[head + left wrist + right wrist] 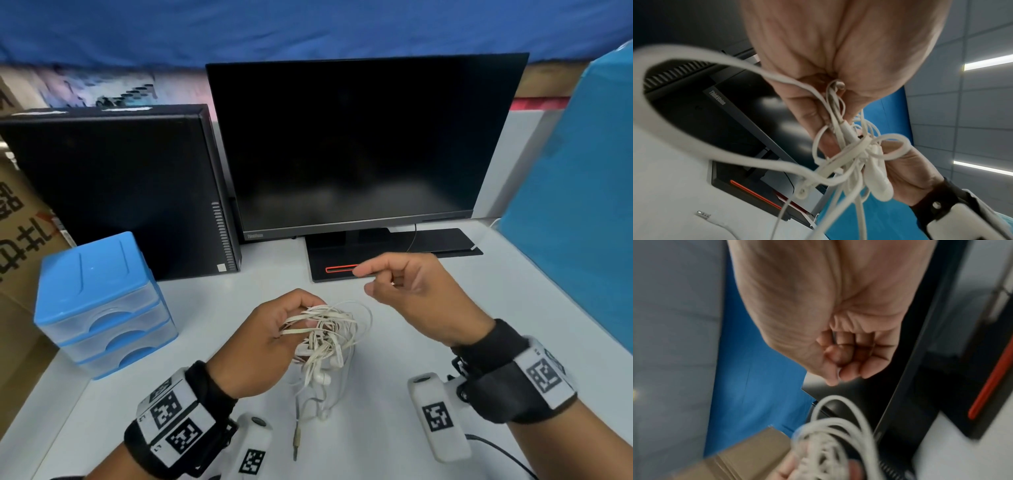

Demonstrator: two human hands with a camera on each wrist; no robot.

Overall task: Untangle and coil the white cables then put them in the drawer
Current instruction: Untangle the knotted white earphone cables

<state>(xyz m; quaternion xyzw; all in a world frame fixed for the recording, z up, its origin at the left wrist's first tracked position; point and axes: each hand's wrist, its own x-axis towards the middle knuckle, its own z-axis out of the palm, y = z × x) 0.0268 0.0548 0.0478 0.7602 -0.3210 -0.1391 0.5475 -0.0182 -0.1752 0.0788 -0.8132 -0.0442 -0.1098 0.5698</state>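
Note:
A tangled bundle of white cables (325,329) with earbuds (322,378) hangs from my left hand (284,329), whose fingers grip it above the white table (376,394). One strand trails down to a jack plug (295,442) lying on the table. In the left wrist view the knot of cables (855,154) sits between my fingers (807,112). My right hand (394,281) hovers up and to the right of the bundle with its fingers curled; no cable is seen running to it. The right wrist view shows that hand (838,345) closed, with the cables (830,434) blurred below. A blue drawer unit (99,301) stands at the left, its drawers closed.
A black monitor (359,144) on a stand base (387,253) fills the back. A black computer tower (113,192) stands behind the drawer unit. A blue partition (575,205) borders the right side, and cardboard boxes (17,222) sit at the far left.

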